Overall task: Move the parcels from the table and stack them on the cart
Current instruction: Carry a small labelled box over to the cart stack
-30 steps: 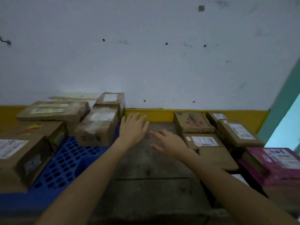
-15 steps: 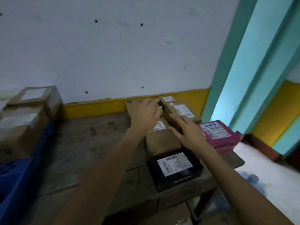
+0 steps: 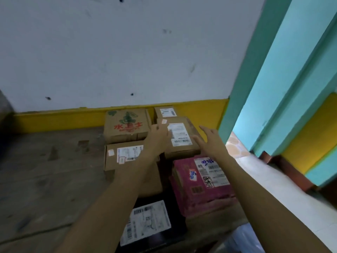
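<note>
table [image 3: 54,179]: worn rough wood | brown parcel [image 3: 125,132]: matt cardboard | black parcel [image 3: 177,230]: perhaps glossy, paper label

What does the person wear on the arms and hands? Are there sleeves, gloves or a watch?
Nothing worn shows. The left hand and the right hand have no gloves and no rings that I can see. The left forearm and the right forearm are bare down to the frame edge: no sleeve, watch or band.
</note>
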{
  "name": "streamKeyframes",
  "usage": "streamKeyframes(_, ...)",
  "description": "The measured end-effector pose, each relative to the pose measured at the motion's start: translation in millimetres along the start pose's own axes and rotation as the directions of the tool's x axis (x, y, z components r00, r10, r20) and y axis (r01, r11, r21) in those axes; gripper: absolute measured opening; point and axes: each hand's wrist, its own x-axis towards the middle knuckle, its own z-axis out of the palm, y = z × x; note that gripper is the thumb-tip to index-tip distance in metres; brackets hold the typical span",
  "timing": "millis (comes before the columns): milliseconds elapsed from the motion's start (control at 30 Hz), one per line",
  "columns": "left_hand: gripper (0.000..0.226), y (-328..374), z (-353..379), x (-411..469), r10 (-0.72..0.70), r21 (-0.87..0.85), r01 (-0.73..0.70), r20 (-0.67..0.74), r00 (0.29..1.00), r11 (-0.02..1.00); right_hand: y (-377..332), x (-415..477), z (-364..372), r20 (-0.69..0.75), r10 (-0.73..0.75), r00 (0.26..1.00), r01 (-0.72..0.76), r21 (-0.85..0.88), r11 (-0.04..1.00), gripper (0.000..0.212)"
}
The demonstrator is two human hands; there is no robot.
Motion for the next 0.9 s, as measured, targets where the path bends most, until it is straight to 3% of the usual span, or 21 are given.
streamKeyframes(133, 0.048, -2.8, 32.6, 3.2, -0.031, 0.010, 0.031, -0.024, 0.999, 0.999, 40.4, 24.1, 6.0, 0.166, 0.080, 0.983, -0.067, -0.082, 0.994, 0.066)
streamKeyframes(467, 0.056, -0.7, 55.6, 20.5, -0.174, 0.018, 0.173, 0.059, 0.983, 0.985, 32.4, 45.2, 29.4, 0.373, -0.052, 0.927, 0.073, -0.043, 0.996, 0.063)
streamKeyframes(900, 0.056, -2.6, 34.6, 11.5, -0.162, -0.047, 0.156, -0.178, 0.971, 0.987, -6.3, 45.9, 32.9, 0.267, -0.133, 0.954, 0.125, 0.050, 0.991, 0.064)
